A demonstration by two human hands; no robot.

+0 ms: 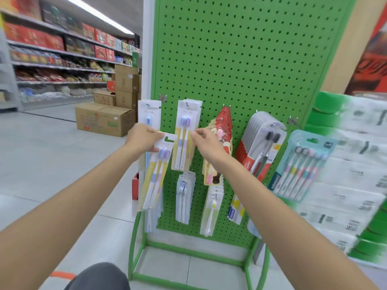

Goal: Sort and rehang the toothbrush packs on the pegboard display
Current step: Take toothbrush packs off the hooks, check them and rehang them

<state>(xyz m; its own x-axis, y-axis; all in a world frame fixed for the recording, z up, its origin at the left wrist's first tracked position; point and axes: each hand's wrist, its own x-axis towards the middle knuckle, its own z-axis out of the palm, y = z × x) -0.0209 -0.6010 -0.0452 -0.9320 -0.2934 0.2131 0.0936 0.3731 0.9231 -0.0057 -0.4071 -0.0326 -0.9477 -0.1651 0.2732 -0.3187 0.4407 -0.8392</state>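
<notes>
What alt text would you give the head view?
A person's left hand holds a two-toothbrush pack by its top in front of a green pegboard. The right hand reaches to the edge of a matching hung pack; more packs hang to the right and below.

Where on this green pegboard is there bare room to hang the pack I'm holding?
The whole upper pegboard above the packs is bare. Lower down it is crowded: the hanging two-brush pack, red packs, grey-brush pack and multi-brush pack sit side by side, with more below.
</notes>
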